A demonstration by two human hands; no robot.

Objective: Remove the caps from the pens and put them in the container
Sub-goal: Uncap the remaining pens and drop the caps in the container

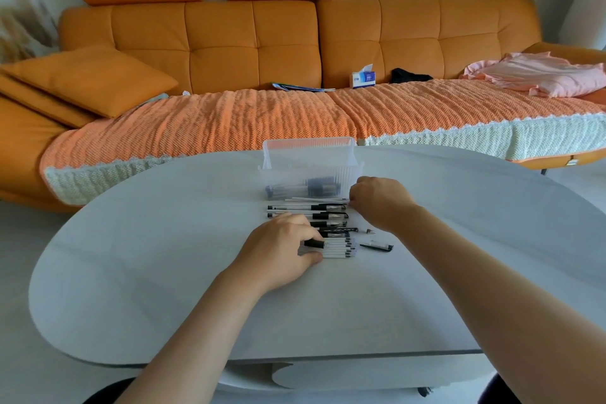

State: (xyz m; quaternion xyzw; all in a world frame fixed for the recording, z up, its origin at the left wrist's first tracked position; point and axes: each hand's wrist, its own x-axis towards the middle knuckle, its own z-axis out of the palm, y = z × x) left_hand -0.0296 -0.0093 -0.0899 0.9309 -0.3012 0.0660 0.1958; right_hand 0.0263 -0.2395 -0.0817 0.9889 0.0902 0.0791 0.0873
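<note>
Lying mid-bench before the clear ribbed plastic container, a white-barrelled, black-gripped pen is pinched by the left hand; what the right hand holds can't be told. Neighbouring pens could easily be nudged rolling.

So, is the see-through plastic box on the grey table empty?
No, the clear ribbed plastic box already holds several dark pen parts lying at its bottom.

- A home living room.
- Long orange sofa along the far wall, with cushions, a tissue box and clothes.
- Low grey table in front.
</note>
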